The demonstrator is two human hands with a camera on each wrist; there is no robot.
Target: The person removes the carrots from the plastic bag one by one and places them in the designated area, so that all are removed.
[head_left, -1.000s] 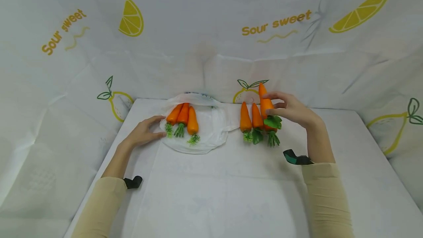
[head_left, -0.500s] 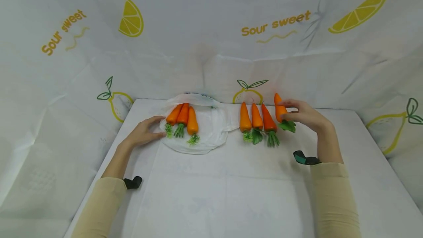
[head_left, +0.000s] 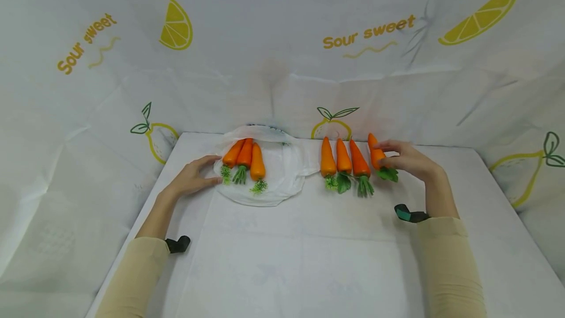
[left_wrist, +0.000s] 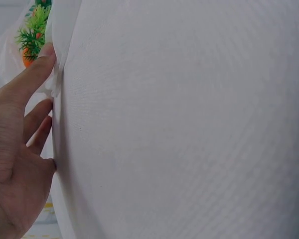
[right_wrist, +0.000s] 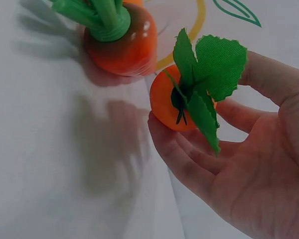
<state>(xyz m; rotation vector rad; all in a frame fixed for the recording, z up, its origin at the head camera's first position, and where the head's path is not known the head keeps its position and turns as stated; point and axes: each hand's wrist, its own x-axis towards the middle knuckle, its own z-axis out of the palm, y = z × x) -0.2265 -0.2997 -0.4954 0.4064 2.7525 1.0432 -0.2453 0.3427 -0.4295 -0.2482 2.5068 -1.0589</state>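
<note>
My right hand grips an orange toy carrot with green leaves. In the right wrist view, thumb and fingers curl round the carrot's top, leaves toward the camera, with a shadow on the cloth below. Just left of it lies a darker orange carrot with a stubby green stem, then two more carrots in the row. My left hand rests at the left edge of a white plastic bag, thumb and fingers apart, touching it. Three carrots lie on the bag, tips under its raised back edge.
A white cloth covers the table and hangs behind it as a backdrop printed with lemons and lettering. The carrots sit near the table's back edge. One bag handle reaches right toward the carrot row.
My right hand has moved right with the leafy carrot, from above the row to its right end, and lowered it toward the table. The left hand and bag have stayed put.
</note>
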